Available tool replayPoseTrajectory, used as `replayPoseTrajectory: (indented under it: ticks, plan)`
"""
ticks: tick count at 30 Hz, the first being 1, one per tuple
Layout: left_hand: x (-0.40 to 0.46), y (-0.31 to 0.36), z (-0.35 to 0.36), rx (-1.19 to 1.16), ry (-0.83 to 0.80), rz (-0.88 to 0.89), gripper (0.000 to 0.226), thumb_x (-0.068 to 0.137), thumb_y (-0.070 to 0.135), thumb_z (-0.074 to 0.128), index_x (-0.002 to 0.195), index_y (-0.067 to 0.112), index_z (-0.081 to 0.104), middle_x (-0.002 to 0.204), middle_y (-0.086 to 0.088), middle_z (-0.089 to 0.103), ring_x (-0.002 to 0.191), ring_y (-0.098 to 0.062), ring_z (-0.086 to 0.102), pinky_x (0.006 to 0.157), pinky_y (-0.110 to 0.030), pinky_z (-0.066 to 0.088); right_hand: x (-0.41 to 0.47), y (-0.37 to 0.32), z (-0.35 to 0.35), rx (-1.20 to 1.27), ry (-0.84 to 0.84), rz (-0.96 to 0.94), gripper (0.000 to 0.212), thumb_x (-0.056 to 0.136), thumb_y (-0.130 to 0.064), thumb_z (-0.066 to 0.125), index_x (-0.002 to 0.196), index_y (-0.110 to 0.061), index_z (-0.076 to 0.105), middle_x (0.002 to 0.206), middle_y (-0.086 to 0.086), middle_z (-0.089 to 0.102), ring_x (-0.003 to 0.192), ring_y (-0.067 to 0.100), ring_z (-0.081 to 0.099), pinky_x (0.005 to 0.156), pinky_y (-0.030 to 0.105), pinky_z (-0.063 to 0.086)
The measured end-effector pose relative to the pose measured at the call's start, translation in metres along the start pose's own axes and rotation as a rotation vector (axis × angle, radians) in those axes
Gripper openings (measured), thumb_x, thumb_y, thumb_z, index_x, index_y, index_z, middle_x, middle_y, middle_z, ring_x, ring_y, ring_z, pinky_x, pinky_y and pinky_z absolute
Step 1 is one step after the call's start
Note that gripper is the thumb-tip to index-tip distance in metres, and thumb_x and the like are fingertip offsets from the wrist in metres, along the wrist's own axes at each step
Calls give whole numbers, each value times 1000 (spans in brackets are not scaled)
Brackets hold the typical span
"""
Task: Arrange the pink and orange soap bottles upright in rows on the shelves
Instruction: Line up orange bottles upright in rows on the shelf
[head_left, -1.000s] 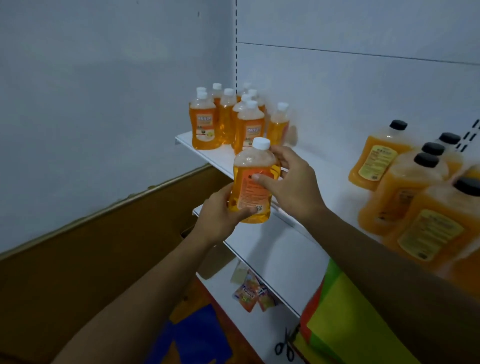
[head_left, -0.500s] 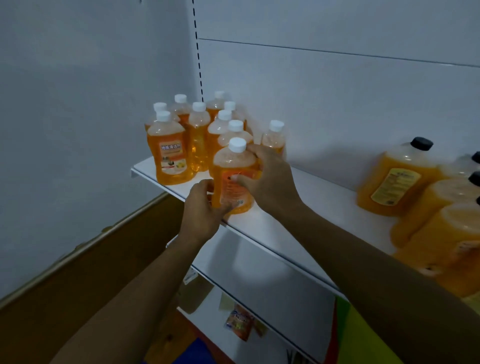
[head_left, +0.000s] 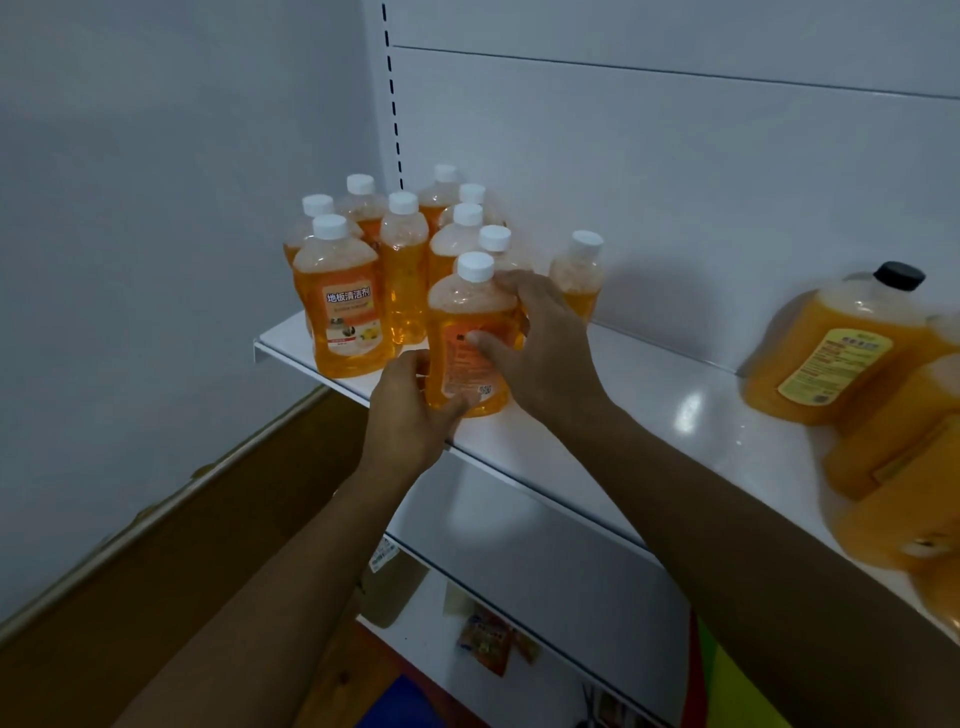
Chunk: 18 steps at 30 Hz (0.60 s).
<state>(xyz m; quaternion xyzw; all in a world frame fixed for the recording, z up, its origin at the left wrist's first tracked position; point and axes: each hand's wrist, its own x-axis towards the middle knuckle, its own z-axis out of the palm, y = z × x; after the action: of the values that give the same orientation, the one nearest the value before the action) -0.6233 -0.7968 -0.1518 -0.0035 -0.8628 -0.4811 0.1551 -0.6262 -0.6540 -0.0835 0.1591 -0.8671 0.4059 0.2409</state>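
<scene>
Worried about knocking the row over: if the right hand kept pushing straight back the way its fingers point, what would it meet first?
Probably the white-capped bottle right behind the held bottle; the right hand fingers already reach toward it, though depth is unclear.

- Plain pale grey wall (head_left: 156, 208) on the left, dim flat light.
- White back panel (head_left: 675, 171) with a slotted upright (head_left: 393, 93) at the corner.
- Brown wooden ledge (head_left: 171, 514) running low along that wall.
- Colourful sheet (head_left: 737, 675) bottom right.

bottle (head_left: 469, 343) – was mid-air | now on shelf (head_left: 597, 415) – hands (head_left: 467, 384) gripping
</scene>
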Motion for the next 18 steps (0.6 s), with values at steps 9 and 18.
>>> replayPoseTrajectory:
  ticks: [9, 18]
  plan:
    - [-18, -3, 1, 59, -80, 105, 55, 86, 51, 60, 131, 23, 45, 119, 3, 60, 99, -8, 60, 81, -35, 57, -8, -5, -2, -54, -40, 5, 62, 90, -27, 65, 144, -15, 37, 145, 7, 44, 132, 23, 43, 104, 35, 40]
    - [-109, 28, 4, 197, 0, 309, 55, 88, 42, 57, 135, 14, 48, 136, -6, 52, 124, -23, 49, 101, -35, 43, -84, -10, -63, -108, -174, 27, 65, 94, -42, 56, 148, -18, 31, 151, 2, 38, 134, 18, 39, 101, 25, 31]
